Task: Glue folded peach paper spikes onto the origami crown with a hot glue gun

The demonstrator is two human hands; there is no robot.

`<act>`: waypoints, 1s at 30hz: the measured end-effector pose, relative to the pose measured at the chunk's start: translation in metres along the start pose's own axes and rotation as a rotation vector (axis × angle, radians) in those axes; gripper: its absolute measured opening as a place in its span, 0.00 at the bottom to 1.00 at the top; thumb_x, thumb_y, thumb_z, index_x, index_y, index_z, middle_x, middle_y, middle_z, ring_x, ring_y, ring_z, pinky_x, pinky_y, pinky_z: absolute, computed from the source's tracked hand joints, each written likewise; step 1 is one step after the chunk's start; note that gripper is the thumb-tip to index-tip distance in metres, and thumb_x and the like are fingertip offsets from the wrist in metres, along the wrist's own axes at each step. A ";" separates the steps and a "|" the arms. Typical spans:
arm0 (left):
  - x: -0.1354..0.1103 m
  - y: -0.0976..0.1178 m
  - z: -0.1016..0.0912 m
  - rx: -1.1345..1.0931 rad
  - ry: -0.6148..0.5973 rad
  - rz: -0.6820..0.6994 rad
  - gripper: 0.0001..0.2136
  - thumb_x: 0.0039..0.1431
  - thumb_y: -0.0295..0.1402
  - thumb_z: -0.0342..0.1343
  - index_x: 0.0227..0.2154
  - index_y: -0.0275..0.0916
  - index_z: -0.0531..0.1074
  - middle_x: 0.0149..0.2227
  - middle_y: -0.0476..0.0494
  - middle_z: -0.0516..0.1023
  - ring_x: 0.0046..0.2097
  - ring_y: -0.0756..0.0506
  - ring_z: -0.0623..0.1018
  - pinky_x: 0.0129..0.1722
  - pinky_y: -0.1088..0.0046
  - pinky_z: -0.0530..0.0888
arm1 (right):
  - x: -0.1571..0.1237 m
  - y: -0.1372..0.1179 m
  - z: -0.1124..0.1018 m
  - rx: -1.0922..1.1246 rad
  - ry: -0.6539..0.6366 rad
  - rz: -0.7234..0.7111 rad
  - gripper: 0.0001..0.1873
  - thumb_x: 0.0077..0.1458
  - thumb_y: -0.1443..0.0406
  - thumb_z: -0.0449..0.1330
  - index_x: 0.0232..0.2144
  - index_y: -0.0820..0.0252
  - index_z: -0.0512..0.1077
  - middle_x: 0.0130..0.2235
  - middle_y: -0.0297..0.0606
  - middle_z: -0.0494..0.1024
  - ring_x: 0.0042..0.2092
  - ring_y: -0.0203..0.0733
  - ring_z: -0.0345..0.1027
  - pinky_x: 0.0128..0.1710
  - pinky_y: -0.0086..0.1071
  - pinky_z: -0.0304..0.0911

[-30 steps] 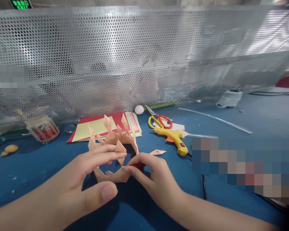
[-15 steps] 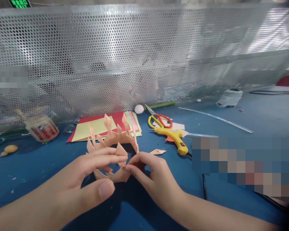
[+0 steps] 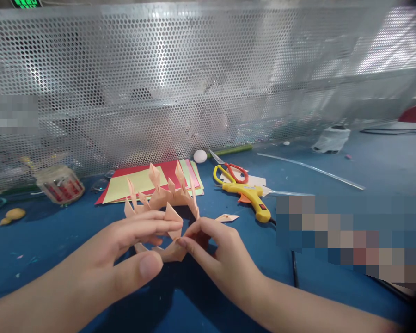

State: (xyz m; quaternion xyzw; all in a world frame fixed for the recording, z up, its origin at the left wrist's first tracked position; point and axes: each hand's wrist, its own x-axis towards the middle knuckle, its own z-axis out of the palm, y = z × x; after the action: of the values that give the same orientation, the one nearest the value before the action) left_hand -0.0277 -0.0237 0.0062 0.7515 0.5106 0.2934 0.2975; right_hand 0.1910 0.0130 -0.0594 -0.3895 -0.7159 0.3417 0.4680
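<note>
A peach folded-paper crown (image 3: pixel 166 196), a ring of pointed pieces, sits on the blue table (image 3: pixel 55 240) in front of me. My left hand (image 3: pixel 125 254) curls round its near left side, fingers stretched over the ring and the thumb under it. My right hand (image 3: pixel 215 254) pinches the near edge of the ring between thumb and forefinger. Both hands meet at the front of the ring, where one pointed piece stands up between them. A loose peach paper piece (image 3: pixel 228 218) lies just right of the crown.
A stack of coloured paper sheets (image 3: pixel 138 182) lies behind the crown. A yellow glue gun (image 3: pixel 249 199) and red-and-yellow scissors (image 3: pixel 230 172) lie to the right. A clear jar (image 3: pixel 60 184) stands at the left. A perforated metal screen (image 3: pixel 208 83) closes off the back.
My left thumb has crept slightly up toward the ring. The crown and my right hand have hardly moved.
</note>
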 end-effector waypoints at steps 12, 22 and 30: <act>0.004 0.007 0.000 -0.080 -0.033 -0.005 0.25 0.59 0.61 0.45 0.49 0.58 0.76 0.59 0.51 0.71 0.66 0.31 0.61 0.66 0.49 0.52 | 0.000 -0.001 0.001 0.005 -0.011 0.016 0.07 0.57 0.63 0.59 0.27 0.56 0.70 0.25 0.31 0.75 0.27 0.34 0.66 0.28 0.27 0.62; 0.004 0.001 0.002 -0.003 -0.020 -0.006 0.26 0.57 0.63 0.46 0.49 0.59 0.75 0.58 0.49 0.72 0.65 0.29 0.62 0.64 0.46 0.55 | -0.001 -0.002 0.002 -0.049 -0.010 0.011 0.02 0.55 0.64 0.59 0.32 0.56 0.70 0.28 0.31 0.75 0.28 0.35 0.65 0.28 0.28 0.60; -0.002 0.001 -0.001 -0.058 -0.051 -0.008 0.22 0.59 0.60 0.47 0.50 0.61 0.74 0.61 0.53 0.69 0.65 0.31 0.62 0.63 0.50 0.60 | -0.001 -0.002 0.001 -0.018 -0.053 -0.032 0.04 0.58 0.64 0.59 0.31 0.56 0.73 0.32 0.32 0.74 0.31 0.34 0.67 0.32 0.29 0.61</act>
State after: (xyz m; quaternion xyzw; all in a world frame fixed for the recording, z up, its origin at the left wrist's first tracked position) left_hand -0.0287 -0.0259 0.0077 0.7479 0.4971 0.2877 0.3330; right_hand 0.1897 0.0112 -0.0588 -0.3729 -0.7372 0.3378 0.4510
